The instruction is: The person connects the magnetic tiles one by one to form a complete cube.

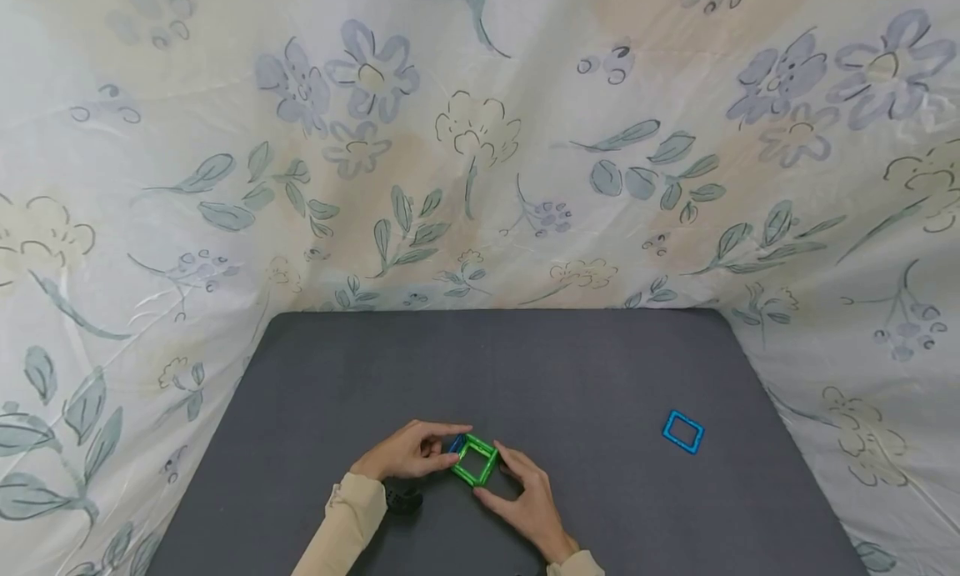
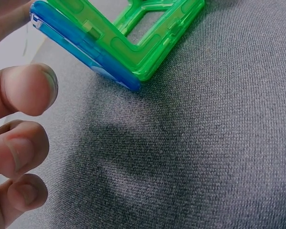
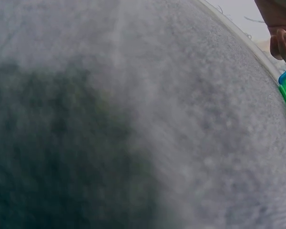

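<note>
Green square magnetic tiles (image 1: 491,457) are joined at the edges in front of me, with corners showing in the left wrist view. A blue magnetic tile (image 2: 86,45) lies along the left side of this green piece. My left hand (image 1: 408,451) pinches the blue tile between index finger and thumb, its other fingers curled below. From the opposite side, my right hand (image 1: 528,499) grips the green tiles, index finger at the far right corner and thumb at the near one. Only a sliver of the blue and green tiles shows in the right wrist view.
Another blue square tile (image 1: 701,439) lies flat by itself to the right on the dark grey table (image 1: 600,376). A small black object (image 1: 405,501) shows beneath the left wrist. Floral cloth (image 1: 480,251) hangs behind the table and along its sides.
</note>
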The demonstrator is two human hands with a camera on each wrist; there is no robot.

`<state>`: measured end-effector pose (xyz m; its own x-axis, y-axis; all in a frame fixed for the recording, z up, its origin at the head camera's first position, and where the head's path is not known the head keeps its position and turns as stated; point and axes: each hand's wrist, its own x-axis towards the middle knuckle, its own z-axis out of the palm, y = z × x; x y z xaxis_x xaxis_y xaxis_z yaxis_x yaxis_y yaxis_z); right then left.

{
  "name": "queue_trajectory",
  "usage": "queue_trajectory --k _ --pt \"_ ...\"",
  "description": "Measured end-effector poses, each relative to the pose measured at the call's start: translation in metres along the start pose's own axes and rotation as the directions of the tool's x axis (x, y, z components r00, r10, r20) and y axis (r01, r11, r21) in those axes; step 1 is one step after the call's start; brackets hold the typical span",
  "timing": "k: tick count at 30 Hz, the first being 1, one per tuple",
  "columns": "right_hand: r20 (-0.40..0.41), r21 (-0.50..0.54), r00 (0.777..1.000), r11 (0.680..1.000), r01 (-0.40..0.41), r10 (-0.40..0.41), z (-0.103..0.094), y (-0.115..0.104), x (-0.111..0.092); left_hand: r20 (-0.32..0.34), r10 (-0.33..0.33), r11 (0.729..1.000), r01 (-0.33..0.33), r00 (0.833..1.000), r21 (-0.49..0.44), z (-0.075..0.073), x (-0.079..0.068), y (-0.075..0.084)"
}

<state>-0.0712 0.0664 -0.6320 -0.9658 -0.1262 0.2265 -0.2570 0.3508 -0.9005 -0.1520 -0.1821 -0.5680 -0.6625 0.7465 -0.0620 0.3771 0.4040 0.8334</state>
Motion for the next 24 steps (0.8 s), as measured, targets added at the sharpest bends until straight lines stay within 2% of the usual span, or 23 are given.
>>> queue_trajectory --k 5,9,13,16,20,24 --pt "0.016 0.002 1.000 1.000 0.000 0.000 -0.010 0.002 0.002 0.000 0.003 1.000 -0.003 1.000 0.008 0.000 0.001 -0.002" --pt "-0.029 -0.101 0.997 0.993 0.065 -0.068 -0.039 0.008 0.009 -0.004 0.007 1.000 -0.007 1.000 0.006 0.001 0.001 -0.003" --pt "-0.115 -0.283 0.977 0.949 0.139 -0.177 -0.090 0.022 0.021 -0.001 0.005 1.000 -0.005 1.000 -0.004 0.001 0.000 -0.005" --pt "-0.151 -0.423 0.965 0.897 0.132 -0.213 -0.137 0.036 0.032 0.000 0.002 1.000 -0.002 1.000 -0.010 0.001 0.000 -0.006" --pt "-0.151 -0.534 0.976 0.844 0.055 -0.159 -0.197 0.051 0.039 -0.001 0.000 1.000 0.000 1.000 -0.017 0.002 -0.001 -0.007" --pt "-0.121 -0.581 0.991 0.813 -0.028 -0.052 -0.243 0.060 0.039 0.000 0.003 1.000 -0.003 1.000 -0.020 0.001 -0.002 -0.006"
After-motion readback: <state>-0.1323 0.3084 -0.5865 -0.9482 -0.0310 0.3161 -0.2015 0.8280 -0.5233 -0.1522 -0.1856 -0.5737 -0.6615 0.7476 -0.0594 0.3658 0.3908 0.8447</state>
